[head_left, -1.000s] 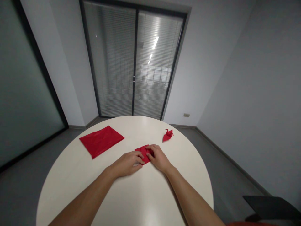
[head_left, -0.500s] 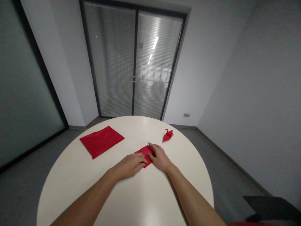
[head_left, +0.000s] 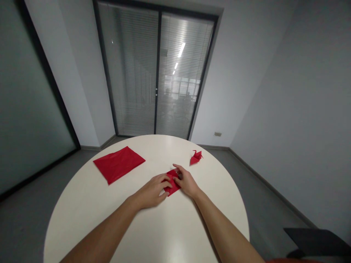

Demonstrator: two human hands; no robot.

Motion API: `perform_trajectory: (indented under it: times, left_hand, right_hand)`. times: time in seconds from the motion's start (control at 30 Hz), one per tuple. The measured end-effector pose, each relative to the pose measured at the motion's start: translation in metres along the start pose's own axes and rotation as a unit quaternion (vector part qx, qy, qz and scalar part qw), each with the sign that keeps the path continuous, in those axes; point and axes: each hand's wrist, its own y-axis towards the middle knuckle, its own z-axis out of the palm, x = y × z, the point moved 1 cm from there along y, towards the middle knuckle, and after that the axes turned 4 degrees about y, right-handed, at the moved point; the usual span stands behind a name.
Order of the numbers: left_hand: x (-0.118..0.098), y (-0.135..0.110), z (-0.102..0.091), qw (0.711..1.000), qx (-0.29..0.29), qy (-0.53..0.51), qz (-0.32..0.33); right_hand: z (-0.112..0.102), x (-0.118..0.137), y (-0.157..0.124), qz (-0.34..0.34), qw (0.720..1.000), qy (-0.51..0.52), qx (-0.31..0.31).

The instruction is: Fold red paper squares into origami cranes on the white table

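Observation:
A small folded piece of red paper [head_left: 173, 189] lies on the white round table between my two hands. My left hand [head_left: 154, 190] rests over its left side, fingers spread across the paper and thumb apart near the lower corner. From the right, my right hand [head_left: 187, 182] reaches over the paper's right side. Its thumb is on the paper, and its index finger stretches past the far edge, with a gap between them. Both hands hide parts of the folds. Beyond my right hand stands a red origami crane [head_left: 196, 157].
A larger flat red sheet or stack of paper [head_left: 119, 165] lies on the left of the table [head_left: 90, 219]. Behind the table is a glazed partition with blinds [head_left: 134, 73]. A dark chair-like object [head_left: 318, 241] shows at the lower right.
My left hand has shifted slightly right and up, its fingers more spread and covering the paper's left part. My right index finger has lifted a little farther from the thumb.

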Motion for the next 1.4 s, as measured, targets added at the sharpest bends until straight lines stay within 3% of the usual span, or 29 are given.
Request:
perform_trajectory:
  times: [0.2, 0.5, 0.77, 0.97, 1.2, 1.27, 1.4]
  left_hand:
    - [0.004, -0.001, 0.006, 0.999, 0.011, 0.024, -0.018]
    - [-0.009, 0.006, 0.003, 0.998, 0.005, 0.055, -0.030]
    - [-0.006, 0.006, 0.010, 0.997, -0.012, 0.052, -0.056]
    - [-0.003, 0.004, 0.011, 0.996, -0.026, 0.011, -0.081]
    - [0.005, 0.003, 0.013, 0.998, 0.005, 0.019, -0.061]
    - [0.007, 0.003, 0.013, 0.998, 0.014, 0.031, -0.055]
    - [0.009, 0.005, 0.013, 0.997, 0.030, 0.051, -0.050]
  right_hand:
    - [-0.002, 0.002, -0.002, 0.011, 1.000, 0.007, 0.015]
    - [-0.005, 0.017, 0.000, 0.007, 0.994, -0.106, 0.009]
    - [-0.013, 0.030, -0.007, -0.028, 0.983, -0.170, 0.054]
    - [-0.015, 0.048, -0.015, -0.056, 0.964, -0.229, 0.125]
    - [-0.011, 0.052, -0.020, -0.082, 0.950, -0.254, 0.163]
    - [-0.008, 0.048, -0.023, -0.074, 0.949, -0.253, 0.176]
    - [0.000, 0.039, -0.028, 0.012, 0.938, -0.279, 0.205]
